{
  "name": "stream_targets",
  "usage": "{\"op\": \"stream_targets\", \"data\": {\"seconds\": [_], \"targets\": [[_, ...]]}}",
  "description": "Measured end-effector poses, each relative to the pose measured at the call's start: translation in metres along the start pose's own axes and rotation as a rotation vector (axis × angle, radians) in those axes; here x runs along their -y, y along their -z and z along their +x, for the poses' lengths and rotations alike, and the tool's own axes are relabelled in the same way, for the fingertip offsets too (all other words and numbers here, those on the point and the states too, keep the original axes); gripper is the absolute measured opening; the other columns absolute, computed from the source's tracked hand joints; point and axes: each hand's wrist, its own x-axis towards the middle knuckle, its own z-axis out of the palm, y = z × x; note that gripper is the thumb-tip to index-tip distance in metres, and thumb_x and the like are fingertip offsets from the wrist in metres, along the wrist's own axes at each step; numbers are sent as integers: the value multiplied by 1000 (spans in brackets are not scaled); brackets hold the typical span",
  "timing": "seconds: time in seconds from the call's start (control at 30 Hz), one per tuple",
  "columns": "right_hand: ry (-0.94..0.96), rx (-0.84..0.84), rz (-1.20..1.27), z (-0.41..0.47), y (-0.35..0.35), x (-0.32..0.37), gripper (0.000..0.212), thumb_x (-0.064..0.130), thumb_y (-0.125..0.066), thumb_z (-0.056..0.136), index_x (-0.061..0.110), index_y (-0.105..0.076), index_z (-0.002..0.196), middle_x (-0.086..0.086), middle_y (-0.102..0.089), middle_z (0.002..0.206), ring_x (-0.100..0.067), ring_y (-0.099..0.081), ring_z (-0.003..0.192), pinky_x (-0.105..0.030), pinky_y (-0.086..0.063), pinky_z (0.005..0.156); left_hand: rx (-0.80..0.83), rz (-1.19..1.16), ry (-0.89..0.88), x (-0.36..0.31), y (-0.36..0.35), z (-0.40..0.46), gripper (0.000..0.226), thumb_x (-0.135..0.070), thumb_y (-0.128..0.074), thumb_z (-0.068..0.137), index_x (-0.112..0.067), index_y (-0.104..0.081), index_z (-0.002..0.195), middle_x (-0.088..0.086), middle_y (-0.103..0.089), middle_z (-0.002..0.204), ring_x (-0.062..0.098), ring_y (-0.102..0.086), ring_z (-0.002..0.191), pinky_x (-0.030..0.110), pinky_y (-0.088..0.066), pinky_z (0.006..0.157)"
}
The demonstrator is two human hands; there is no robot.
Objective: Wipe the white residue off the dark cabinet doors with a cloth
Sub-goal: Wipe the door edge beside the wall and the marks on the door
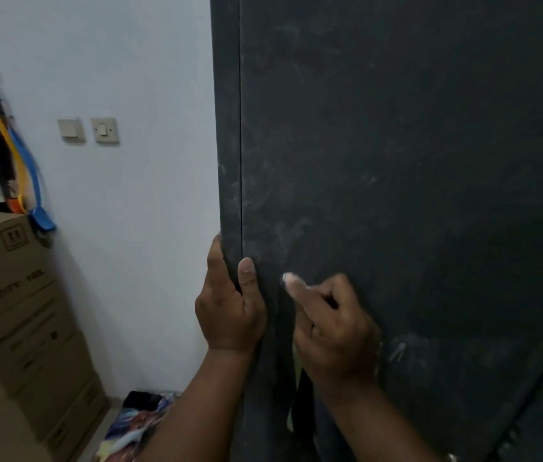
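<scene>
Left hand grips the left edge of the dark cabinet door, thumb on the front, fingers wrapped round the side. Right hand is loosely curled, one whitened fingertip rubbing the door; no cloth visible in it. White residue smears the panel above the hands. Step looks like spot-rubbing; next calls for a cloth on those smears.
</scene>
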Motion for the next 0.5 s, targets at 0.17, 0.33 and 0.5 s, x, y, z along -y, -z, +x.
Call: {"op": "stream_targets", "data": {"seconds": [0.17,0.33,0.5], "targets": [[-131,-75,-18,16,9,-10,30,11,-72,91,34,-80,109,8,-51,79,-14,-49,59,-27,-40,49,5,-31,20,3,3,-1,51,-53,-27,106,-33,-32,153,7,-68,134,33,-70,107,49,-62,87],[-95,-209,11,62,-3,-2,18,13,-77,94,23,-80,108,4,-46,79,-12,-40,59,-30,-36,46,-13,-60,23,2,2,-2,52,-48,-29,109,-24,-39,154,6,-68,135,27,-70,108,43,-61,91],[8,-65,31,15,-17,5,23,12,-65,99,24,-81,111,2,-51,77,-17,-46,56,-30,-40,44,-8,-80,23,5,1,-1,50,-53,-27,108,-33,-35,153,6,-68,134,28,-70,108,42,-62,88]]}}
